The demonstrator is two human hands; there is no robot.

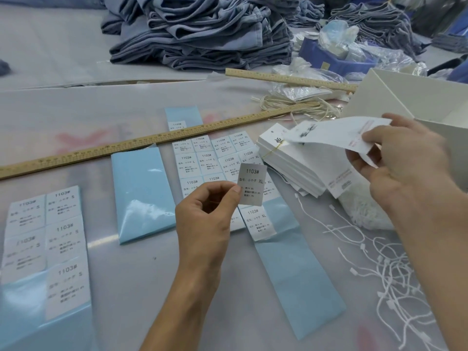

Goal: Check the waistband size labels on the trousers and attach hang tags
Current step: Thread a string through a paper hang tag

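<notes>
At twelve o'clock, a tall heap of folded blue-grey trousers (202, 34) is seen on the pale, plastic-covered bench (63, 59), well apart from both hands. Two long wooden measuring sticks (141, 145) are laid between the heap and the glossy light-blue backing sheets of white printed size stickers (222, 158). At two o'clock a banded stack of white card hang tags (291, 160) rests just beside those sheets, and white plastic loop fasteners (379, 274) are scattered at four o'clock.

One white card hang tag (336, 135) is gripped by the right hand (400, 163), thumb curled over its end. A small white sticker marked 1103# XL (252, 184) is pinched at its lower left corner between thumb and forefinger of the left hand (205, 216).

The sticker could be laid crooked or creased, since it is held by one corner only and the tag is unsupported in the air. It could also be mismatched, because no waistband label is in sight to be checked against.

The tag's print is blurred, the stickers' small text is illegible, and the white box at three o'clock is cut off.
</notes>
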